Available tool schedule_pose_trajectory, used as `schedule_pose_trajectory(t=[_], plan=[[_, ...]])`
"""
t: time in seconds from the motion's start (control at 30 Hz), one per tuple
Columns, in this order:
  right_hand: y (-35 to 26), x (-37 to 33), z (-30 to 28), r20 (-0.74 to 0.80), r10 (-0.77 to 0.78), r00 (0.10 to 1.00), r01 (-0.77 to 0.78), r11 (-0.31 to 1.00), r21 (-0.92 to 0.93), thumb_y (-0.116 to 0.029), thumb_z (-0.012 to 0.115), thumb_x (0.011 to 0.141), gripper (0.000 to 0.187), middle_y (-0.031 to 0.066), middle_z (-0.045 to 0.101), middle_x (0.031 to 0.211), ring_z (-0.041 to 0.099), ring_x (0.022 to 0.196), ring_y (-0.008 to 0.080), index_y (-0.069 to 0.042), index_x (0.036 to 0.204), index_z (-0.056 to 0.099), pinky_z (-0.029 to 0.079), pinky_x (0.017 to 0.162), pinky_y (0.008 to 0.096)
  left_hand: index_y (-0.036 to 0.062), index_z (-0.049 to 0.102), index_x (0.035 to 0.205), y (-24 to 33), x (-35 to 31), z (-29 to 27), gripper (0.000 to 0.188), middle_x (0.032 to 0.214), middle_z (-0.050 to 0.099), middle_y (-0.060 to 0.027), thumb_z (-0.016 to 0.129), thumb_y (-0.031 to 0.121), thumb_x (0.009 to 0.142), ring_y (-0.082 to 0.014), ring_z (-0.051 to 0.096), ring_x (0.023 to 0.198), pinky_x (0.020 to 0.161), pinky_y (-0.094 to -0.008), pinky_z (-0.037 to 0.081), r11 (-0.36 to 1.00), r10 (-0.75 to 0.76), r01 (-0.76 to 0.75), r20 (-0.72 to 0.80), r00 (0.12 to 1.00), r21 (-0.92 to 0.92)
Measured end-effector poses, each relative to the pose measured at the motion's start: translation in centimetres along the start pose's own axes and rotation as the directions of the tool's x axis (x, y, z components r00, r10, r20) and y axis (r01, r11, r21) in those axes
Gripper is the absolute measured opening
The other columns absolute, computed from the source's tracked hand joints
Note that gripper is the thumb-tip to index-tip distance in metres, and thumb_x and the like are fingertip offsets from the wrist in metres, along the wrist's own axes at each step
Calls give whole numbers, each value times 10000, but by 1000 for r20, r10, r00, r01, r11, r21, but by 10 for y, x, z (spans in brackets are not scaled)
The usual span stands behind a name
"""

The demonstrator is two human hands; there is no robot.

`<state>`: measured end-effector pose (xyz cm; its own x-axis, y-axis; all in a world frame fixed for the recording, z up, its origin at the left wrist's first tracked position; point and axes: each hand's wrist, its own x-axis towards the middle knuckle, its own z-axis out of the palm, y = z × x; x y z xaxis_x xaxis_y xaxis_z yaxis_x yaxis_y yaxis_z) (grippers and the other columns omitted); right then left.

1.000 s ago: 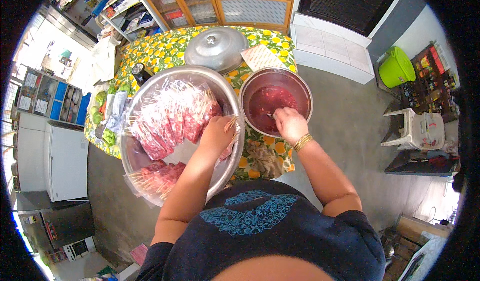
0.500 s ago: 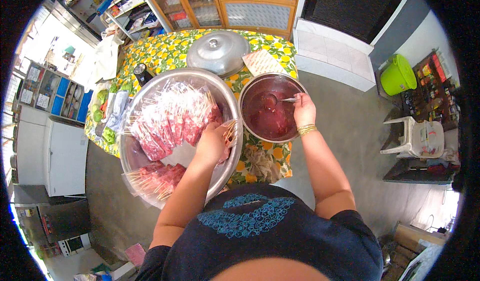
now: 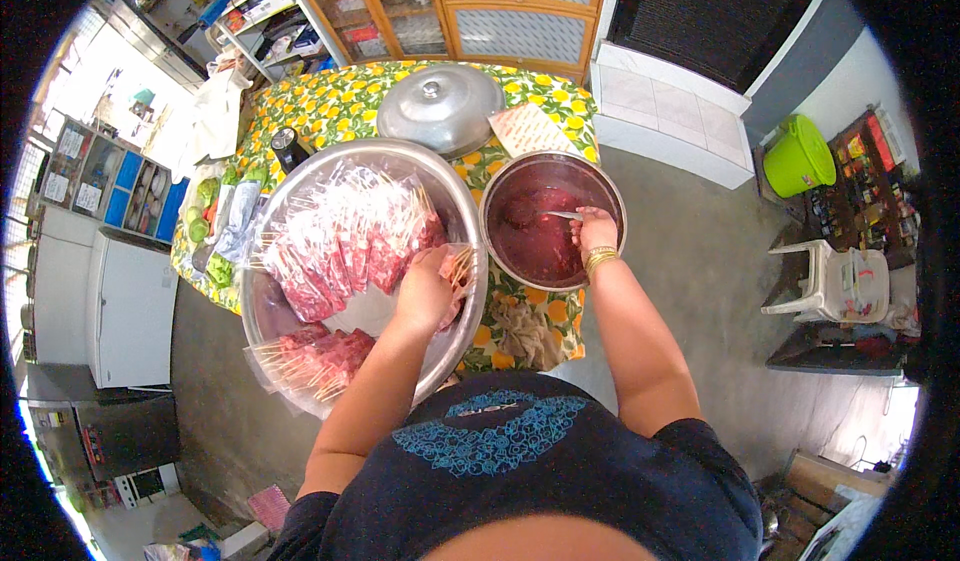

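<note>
Raw meat skewers [image 3: 345, 246] lie bunched in that wide metal basin [image 3: 466, 211]; beside it, a spoon [image 3: 560, 214] slants over dark red liquid [image 3: 530, 246] in a pot [image 3: 484, 223].

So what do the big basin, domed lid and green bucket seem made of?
Big basin: satin metal, perhaps steel or aluminium, from its grey sheen. Domed lid: probably aluminium, dull silver with soft highlights. Green bucket: likely smooth plastic, going by its bright, even colour.

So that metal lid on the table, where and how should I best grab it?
Probably by the knob at its centre, pinched from straight above: the lid lies domed side up, so the knob stands uppermost, with nothing over it.
</note>
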<state>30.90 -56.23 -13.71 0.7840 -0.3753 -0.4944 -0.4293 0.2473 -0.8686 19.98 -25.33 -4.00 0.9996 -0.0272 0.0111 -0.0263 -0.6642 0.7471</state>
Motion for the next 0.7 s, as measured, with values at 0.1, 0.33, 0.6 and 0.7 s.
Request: schedule_pose_trajectory(t=[0.1,0.33,0.6,0.7], plan=[[-14,-15,-6,28,37,999,-38,999,37,-166,513,1027,130,65,615,732,516,531,126,-69,1049,596,429,431,274,-17,641,1219,5,-1,-2,417,1147,661,-248,704,77,817,-420,608,1119,975,-458,486,998,-33,32,-30,999,-58],[-35,-50,-24,59,-38,998,34,997,72,-159,512,1025,124,48,612,719,495,515,94,-72,1027,601,425,438,251,1,618,1253,37,-11,-19,521,1174,641,-231,771,121,771,-409,618,1089,953,-455,500,978,138,-118,-111,984,171],[-47,-68,-40,59,-93,994,88,993,81,-180,513,1033,148,40,610,717,495,518,90,-64,1030,605,415,449,246,73,652,1243,29,-3,-10,487,1220,628,-235,743,84,765,-402,605,1131,970,-454,506,986,20,-29,51,999,167],[-47,-72,-45,72,-75,995,66,991,118,-201,508,1046,169,28,599,705,490,518,85,-65,1016,604,412,447,246,86,652,1249,28,-6,-14,495,1236,627,-218,722,61,760,-400,600,1150,977,-451,506,992,-4,-13,132,991,128]])
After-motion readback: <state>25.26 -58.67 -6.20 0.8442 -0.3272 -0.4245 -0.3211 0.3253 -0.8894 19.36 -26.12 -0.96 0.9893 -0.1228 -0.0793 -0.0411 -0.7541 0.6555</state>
